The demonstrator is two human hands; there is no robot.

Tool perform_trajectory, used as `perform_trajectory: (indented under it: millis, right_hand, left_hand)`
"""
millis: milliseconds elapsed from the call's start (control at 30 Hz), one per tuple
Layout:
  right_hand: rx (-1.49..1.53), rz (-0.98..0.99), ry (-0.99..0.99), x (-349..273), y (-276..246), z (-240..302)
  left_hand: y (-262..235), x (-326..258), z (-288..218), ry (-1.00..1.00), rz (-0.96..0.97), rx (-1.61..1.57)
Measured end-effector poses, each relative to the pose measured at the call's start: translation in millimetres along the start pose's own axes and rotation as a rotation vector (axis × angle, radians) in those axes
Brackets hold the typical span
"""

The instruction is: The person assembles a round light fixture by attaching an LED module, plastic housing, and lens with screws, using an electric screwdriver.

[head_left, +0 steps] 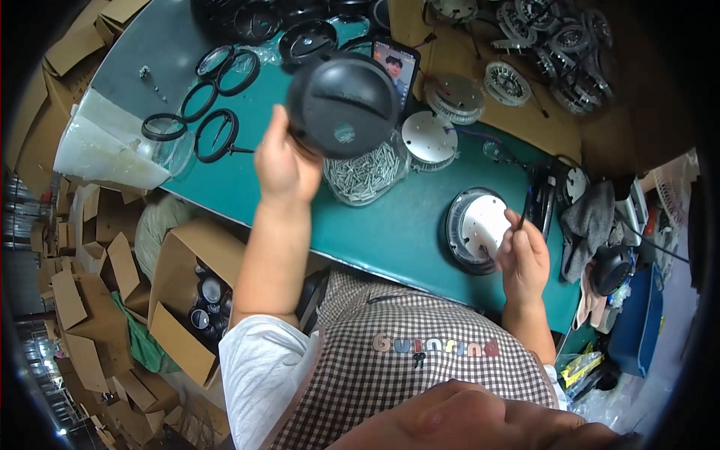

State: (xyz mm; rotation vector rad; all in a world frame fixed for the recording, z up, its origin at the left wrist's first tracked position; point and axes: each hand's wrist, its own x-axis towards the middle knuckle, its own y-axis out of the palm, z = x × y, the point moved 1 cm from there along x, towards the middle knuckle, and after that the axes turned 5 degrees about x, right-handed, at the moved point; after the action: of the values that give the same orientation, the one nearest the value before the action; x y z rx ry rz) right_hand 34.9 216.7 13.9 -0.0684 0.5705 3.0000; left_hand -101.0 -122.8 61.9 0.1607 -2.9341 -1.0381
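left hand [285, 161] raised, gripping black housing [343, 103]; right hand [523, 259] low.

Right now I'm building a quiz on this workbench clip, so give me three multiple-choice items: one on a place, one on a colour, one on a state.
1. Where is the tub of screws?
A. on the floor
B. on the table, below the raised housing
C. in the cardboard box

2. What colour is the table top?
A. green
B. red
C. white

3. What is the left hand doing?
A. resting flat
B. holding up a black round housing
C. hanging empty

Key: 1 B, the tub sits on the table under the housing. 2 A, the bare surface is green. 3 B, the fingers grip the housing's edge.
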Motion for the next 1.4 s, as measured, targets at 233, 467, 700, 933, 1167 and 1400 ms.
perform_trajectory:
  millis: [233, 467, 700, 933, 1167, 1400]
  right_hand:
    - [0.074, -0.039, 0.042, 7, 15, -1]
    - [-0.118, 0.020, 0.104, 5, 14, -12]
    - [0.402, 0.021, 0.093, -3, 18, -4]
    - [0.044, -0.043, 0.064, -6, 7, -22]
    - [0.100, -0.006, 0.082, -5, 11, -14]
    - [-0.274, 0.295, 0.114, -13, 9, -8]
  left_hand:
    - [11, -72, 64, -0.255, 0.279, -0.116]
    - [43, -101, 77, -0.307, 0.289, -0.235]
    - [56, -128, 102, -0.363, 0.353, -0.114]
    - [58, -114, 72, -0.143, 0.513, 0.514]
    - [51, -109, 65, -0.239, 0.447, 0.180]
    - [59, -92, 56, -0.266, 0.445, -0.049]
